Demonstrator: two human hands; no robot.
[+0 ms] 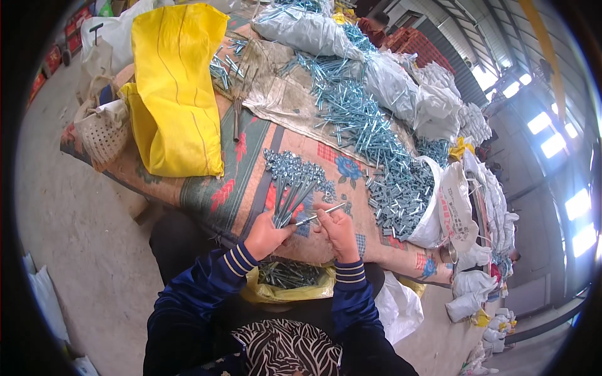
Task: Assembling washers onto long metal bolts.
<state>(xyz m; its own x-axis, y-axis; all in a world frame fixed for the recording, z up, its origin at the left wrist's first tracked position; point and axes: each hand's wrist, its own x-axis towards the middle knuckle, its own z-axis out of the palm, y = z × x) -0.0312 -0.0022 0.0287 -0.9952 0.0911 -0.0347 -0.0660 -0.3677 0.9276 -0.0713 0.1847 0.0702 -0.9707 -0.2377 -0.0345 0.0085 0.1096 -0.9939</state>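
Note:
My left hand [266, 237] is closed around a fan of thin metal rods [292, 198], whose far ends point at a heap of small silver nuts [285, 164]. Close beside it, my right hand [339, 233] pinches a single metal bolt [327, 211] that slants up to the right. The bolt's lower end reaches the left fingers; whether they grip it too, I cannot tell. Under my hands, a yellow sack [252, 292] in my lap holds many dark metal bolts [288, 273].
A patterned cloth [241, 169] covers the worktable. Short grey sleeves [401, 197] spill from a white sack [433, 219] at right; bluish rods [357, 106] heap beyond. A yellow bag [179, 94] lies over the left side, beside a woven basket [103, 135]. Another person [373, 28] is far back.

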